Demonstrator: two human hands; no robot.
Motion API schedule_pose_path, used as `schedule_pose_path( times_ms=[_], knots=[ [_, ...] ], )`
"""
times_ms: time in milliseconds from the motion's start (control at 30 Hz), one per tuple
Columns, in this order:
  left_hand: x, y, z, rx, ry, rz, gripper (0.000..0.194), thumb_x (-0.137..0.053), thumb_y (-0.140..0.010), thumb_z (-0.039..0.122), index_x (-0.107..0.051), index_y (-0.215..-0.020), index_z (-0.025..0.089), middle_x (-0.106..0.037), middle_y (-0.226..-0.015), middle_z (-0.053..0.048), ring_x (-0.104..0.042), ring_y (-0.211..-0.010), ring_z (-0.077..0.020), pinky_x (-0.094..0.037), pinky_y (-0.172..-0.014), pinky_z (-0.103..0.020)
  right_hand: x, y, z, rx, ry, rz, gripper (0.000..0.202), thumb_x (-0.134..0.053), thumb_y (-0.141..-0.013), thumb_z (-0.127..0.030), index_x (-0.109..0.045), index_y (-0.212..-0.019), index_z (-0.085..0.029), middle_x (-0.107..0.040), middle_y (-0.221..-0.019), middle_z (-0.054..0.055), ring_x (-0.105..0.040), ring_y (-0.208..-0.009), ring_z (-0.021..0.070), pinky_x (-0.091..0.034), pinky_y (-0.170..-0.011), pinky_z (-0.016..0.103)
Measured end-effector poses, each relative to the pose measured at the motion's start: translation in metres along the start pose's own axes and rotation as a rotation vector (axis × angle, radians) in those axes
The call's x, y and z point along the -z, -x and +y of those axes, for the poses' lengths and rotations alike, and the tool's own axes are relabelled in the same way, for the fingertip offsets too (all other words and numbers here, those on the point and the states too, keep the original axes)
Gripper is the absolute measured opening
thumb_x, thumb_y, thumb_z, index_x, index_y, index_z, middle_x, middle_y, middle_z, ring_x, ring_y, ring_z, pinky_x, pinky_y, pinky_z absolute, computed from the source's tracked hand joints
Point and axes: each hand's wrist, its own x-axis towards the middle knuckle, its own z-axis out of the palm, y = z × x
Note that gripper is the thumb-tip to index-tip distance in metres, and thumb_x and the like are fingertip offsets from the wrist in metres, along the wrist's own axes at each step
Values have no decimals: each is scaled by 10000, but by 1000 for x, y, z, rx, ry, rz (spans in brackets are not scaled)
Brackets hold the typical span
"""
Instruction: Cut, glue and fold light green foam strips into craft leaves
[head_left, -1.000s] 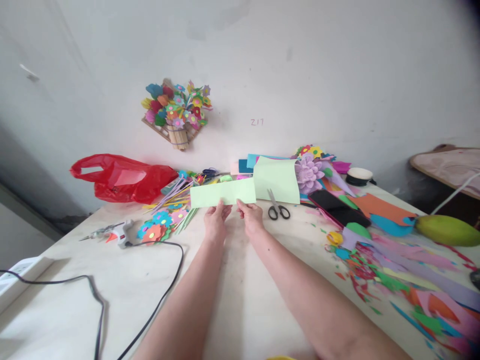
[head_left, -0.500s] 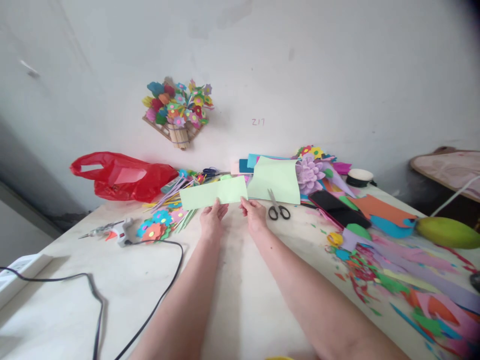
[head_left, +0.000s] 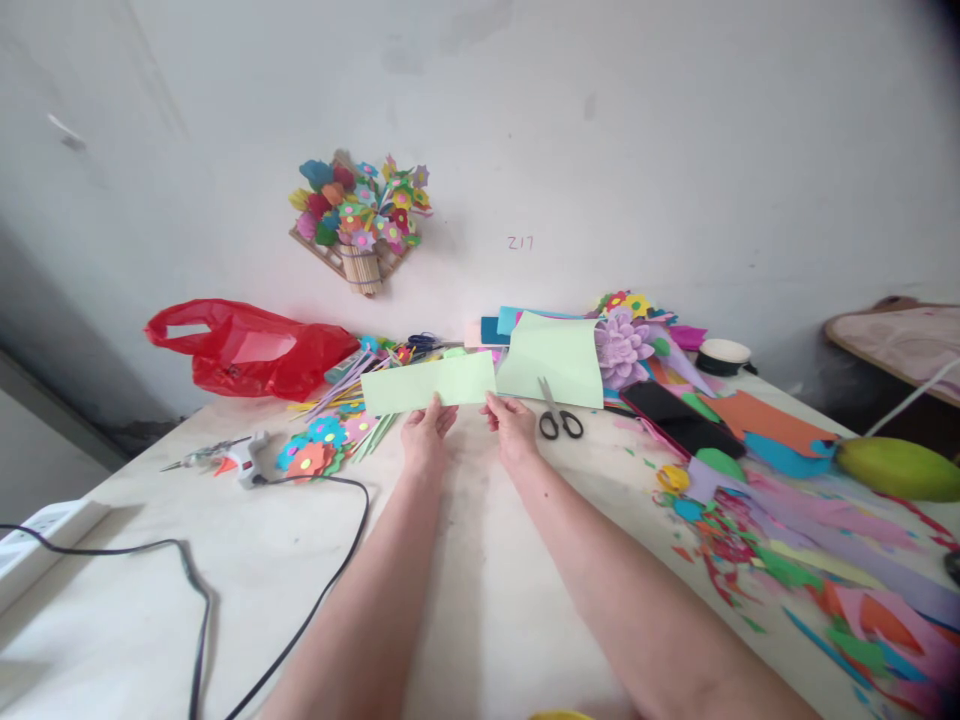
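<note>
A pale green strip (head_left: 429, 383) is held up lengthwise above the table. My left hand (head_left: 427, 432) pinches its lower edge near the middle, thumb in front. At its lower right corner my right hand (head_left: 511, 424) grips it between thumb and fingers. Right behind the strip lies a larger pale green sheet (head_left: 553, 360), slightly curled at the top. Black-handled scissors (head_left: 557, 412) rest partly on that sheet, just right of my right hand.
Left: red plastic bag (head_left: 251, 350), glue gun (head_left: 247, 462) with a black cable, foam flowers (head_left: 311, 448), power strip (head_left: 49, 545). Right: phone (head_left: 679, 420), colourful scraps (head_left: 795, 570), green oval object (head_left: 900, 469), tape roll (head_left: 723, 355). A flower basket (head_left: 361, 268) hangs on the wall.
The whole view has shifted slightly, with the scene a little further right. Both hands keep their hold on the strip, which has barely moved.
</note>
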Motion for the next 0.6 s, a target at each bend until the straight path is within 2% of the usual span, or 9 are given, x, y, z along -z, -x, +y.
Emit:
schedule_pose_path(
  times_ms=[200,333,467,600],
  knots=[
    [-1,0,0,-7,2,-3,274,-687,-607,321,-503,-676,130,-632,-605,-38,-636,-624,-161,-490,-696,-311,-1,1,1,5,-15,26,252,-647,-584,-358,-524,-509,-152,-553,-479,-24,-383,-398,53,-296,-406,208],
    [-3,3,2,-12,0,-2,279,-679,-609,338,-511,-695,132,-636,-611,-35,-637,-646,-161,-478,-708,-308,-5,5,2,-92,-24,-20,271,-656,-578,-396,-561,-590,-142,-611,-556,11,-432,-424,64,-307,-396,202],
    [-9,11,1,15,-35,-81,283,-665,-619,363,-539,-704,125,-649,-632,-48,-630,-628,-153,-475,-697,-302,-8,6,6,-139,-21,-97,266,-688,-536,-369,-605,-601,-124,-623,-575,24,-462,-454,75,-320,-402,202],
    [-11,13,-4,47,-75,-160,288,-660,-628,364,-572,-726,108,-659,-663,-67,-627,-639,-145,-471,-689,-282,-8,5,8,-148,-56,-50,225,-703,-510,-315,-609,-548,-114,-600,-523,17,-438,-438,71,-313,-403,207]
  ],
)
